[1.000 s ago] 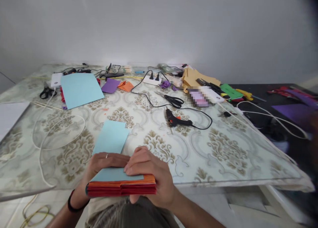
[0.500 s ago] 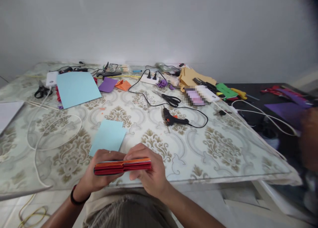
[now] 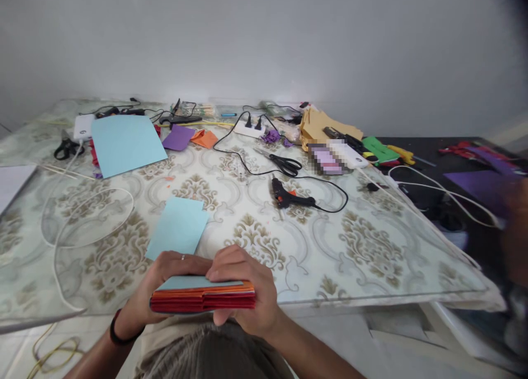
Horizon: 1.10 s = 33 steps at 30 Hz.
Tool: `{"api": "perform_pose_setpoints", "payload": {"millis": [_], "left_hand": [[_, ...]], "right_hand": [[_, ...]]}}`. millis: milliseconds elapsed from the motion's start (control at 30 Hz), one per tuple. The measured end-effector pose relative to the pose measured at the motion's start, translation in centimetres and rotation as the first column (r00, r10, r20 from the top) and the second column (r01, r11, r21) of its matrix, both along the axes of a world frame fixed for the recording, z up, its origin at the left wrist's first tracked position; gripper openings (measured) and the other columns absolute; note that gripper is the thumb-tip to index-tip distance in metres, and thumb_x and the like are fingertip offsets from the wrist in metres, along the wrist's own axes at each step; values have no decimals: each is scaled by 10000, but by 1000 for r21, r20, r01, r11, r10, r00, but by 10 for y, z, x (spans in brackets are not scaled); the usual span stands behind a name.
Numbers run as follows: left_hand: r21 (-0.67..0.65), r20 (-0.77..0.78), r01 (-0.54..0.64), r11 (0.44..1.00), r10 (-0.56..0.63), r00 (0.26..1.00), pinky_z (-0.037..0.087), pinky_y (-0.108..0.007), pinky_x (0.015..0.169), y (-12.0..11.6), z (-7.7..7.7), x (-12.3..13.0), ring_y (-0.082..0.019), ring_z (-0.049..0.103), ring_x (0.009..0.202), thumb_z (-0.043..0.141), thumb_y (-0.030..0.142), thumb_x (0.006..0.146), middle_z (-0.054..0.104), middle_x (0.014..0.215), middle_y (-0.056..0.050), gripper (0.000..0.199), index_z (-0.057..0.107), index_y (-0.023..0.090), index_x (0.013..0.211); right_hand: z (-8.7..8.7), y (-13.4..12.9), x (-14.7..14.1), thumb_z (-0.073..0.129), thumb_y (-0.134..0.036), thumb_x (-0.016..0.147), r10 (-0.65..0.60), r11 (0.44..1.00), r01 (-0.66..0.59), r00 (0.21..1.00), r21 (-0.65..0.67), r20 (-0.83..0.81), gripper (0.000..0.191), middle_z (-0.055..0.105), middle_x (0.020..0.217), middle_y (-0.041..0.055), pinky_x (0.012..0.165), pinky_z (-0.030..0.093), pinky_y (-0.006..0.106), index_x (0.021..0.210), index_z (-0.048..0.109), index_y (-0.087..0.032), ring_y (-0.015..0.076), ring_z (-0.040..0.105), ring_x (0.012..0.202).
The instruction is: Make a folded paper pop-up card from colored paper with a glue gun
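Note:
Both hands grip a thick stack of folded paper (image 3: 202, 299) at the table's front edge. Its edge shows red and orange layers, with a light blue sheet on top. My left hand (image 3: 163, 277) is closed on the stack's left end, and my right hand (image 3: 249, 283) on its right end, fingers above and thumb below. Just beyond my left hand lie light blue paper pieces (image 3: 179, 225) on the patterned tablecloth. Farther to the right rests a black glue gun (image 3: 291, 195), and behind it a pair of black-handled scissors (image 3: 284, 163).
A large light blue sheet (image 3: 127, 145), a purple piece (image 3: 179, 137) and an orange piece (image 3: 204, 138) lie at the back left. A white power strip (image 3: 249, 129) has cables running over the table. Tan paper (image 3: 324, 126) is at the back right. Another person's blurred hand (image 3: 515, 225) shows at the far right.
The stack has come slightly lower and tilted, so its light blue top now shows more. My hands stay closed on it.

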<state>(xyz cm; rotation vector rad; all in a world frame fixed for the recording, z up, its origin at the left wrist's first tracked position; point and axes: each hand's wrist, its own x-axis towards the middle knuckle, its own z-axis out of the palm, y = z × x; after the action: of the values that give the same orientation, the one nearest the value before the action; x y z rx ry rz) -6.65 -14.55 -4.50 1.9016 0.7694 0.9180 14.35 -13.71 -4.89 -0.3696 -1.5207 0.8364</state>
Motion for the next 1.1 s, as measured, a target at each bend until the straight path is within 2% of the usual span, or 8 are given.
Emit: {"api": "perform_pose_setpoints", "payload": {"millis": [267,400,500,633,733,833,933,1100], "left_hand": [[-23,-183,-207,978,199,963,605,-241,709,0,19,17,-193,803,782,754,375,940,860,970,-38,210,815,236,1085],[38,-163,-329,944,331,930,603,-242,652,0,13,20,-193,798,699,821,364,893,859,865,-28,150,852,244,978],[-82,-81,-412,908,405,911,629,-273,683,1,5,19,-215,800,702,868,348,848,859,844,-30,134,874,239,927],[-483,68,-534,694,638,767,655,-310,658,1,1,24,-252,796,723,960,369,724,859,878,-68,289,863,179,920],[-734,120,-448,510,747,654,654,-330,625,4,2,36,-253,778,677,998,377,644,843,846,-83,382,840,146,905],[-829,163,-356,432,794,585,644,-326,642,11,6,44,-247,767,691,1004,411,594,829,841,-92,494,824,124,954],[-789,157,-408,459,793,588,572,-249,601,21,10,34,-181,717,666,998,431,587,816,847,-62,569,797,145,1035],[-536,-136,-495,684,509,850,474,-221,577,34,12,6,-140,645,652,975,418,641,753,841,-6,741,701,218,1300]], "right_hand": [[-7,3,-1,758,-359,998,-75,992,71,997,-104,-33,109,816,899,65,773,609,403,1013,779,-253,228,752,800],[-7,7,1,751,-364,998,-75,979,66,997,-192,-37,157,792,842,37,767,580,371,893,774,-249,216,727,784],[-6,9,5,756,-437,977,-41,926,73,995,-371,92,214,752,850,20,723,544,322,919,747,-232,195,679,764],[-4,7,10,663,-526,995,67,820,160,927,-550,369,314,671,811,-2,645,471,282,964,660,-214,171,598,706],[3,8,14,565,-521,1040,140,789,210,853,-578,502,322,608,728,-25,615,408,277,921,584,-223,161,559,654],[11,16,22,531,-507,1051,172,794,243,789,-557,589,337,542,668,-46,609,362,282,852,516,-235,154,514,624],[16,31,35,544,-529,1041,287,796,202,703,-570,650,402,493,644,-56,575,316,282,777,452,-241,143,478,597],[20,64,50,640,-513,1000,525,802,34,435,-596,732,422,514,663,-47,585,305,278,737,478,-226,141,477,612]]}}
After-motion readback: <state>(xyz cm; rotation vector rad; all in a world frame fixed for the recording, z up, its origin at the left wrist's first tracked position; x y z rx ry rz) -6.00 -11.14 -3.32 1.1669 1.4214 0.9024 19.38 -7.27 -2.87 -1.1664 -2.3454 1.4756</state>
